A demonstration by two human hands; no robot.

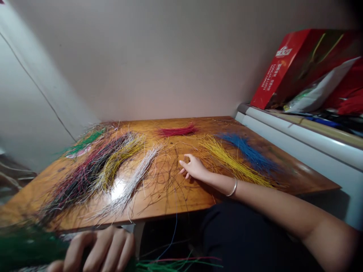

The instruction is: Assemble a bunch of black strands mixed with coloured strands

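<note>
My right hand (193,166) rests on the wooden table (181,196), fingertips pinched among thin dark strands (167,177) scattered at the middle; what it pinches is too fine to name. A silver bangle (233,187) sits on that wrist. My left hand (99,249) is below the table's front edge, fingers curled round a bundle of green strands (31,249) that runs across my lap. Sorted piles lie on the table: yellow (235,162) and blue (249,153) right of my right hand, red (177,131) at the back, white (133,179), yellow-white (119,160), mixed dark red (82,177) and green (85,142) to the left.
A plain wall stands right behind the table. A white cabinet or appliance (306,139) adjoins the table's right side, carrying a red box (286,64) and bags. Loose coloured strands (181,260) hang below the table's front edge over my dark-clothed lap.
</note>
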